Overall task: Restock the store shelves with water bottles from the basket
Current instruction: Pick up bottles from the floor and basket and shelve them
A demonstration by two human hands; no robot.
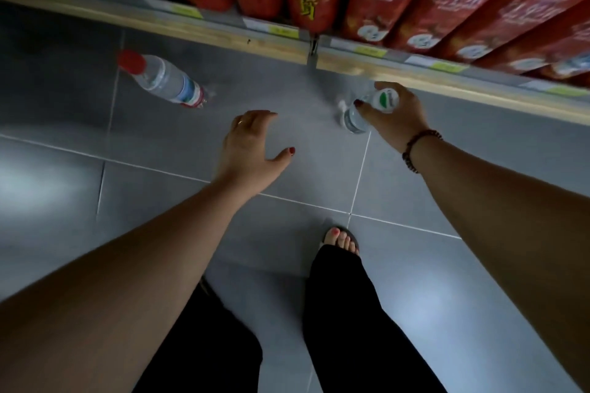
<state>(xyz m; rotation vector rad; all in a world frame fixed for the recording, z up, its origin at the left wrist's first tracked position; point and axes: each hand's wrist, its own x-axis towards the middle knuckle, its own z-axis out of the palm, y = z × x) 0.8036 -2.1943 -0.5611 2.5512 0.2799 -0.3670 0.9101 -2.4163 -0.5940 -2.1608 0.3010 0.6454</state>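
Grip of right hand [396, 115] round clear, smooth plastic bottle [352, 120]

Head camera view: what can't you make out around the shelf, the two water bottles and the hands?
All head view.
Clear plastic bottle with green-and-white cap: right hand covers its neck; body blurred.
Yellow-green shelf-edge price tags: print too blurred to read.
Red foil packages: tops cut by upper edge.
Red-capped clear bottle at left: label blurred, unreadable.
Basket: out of frame.

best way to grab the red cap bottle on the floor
Wrap the grip around the clear middle of the red-capped bottle, coming from its right, where the open left hand is. It appears to stand upright, clear on all sides.
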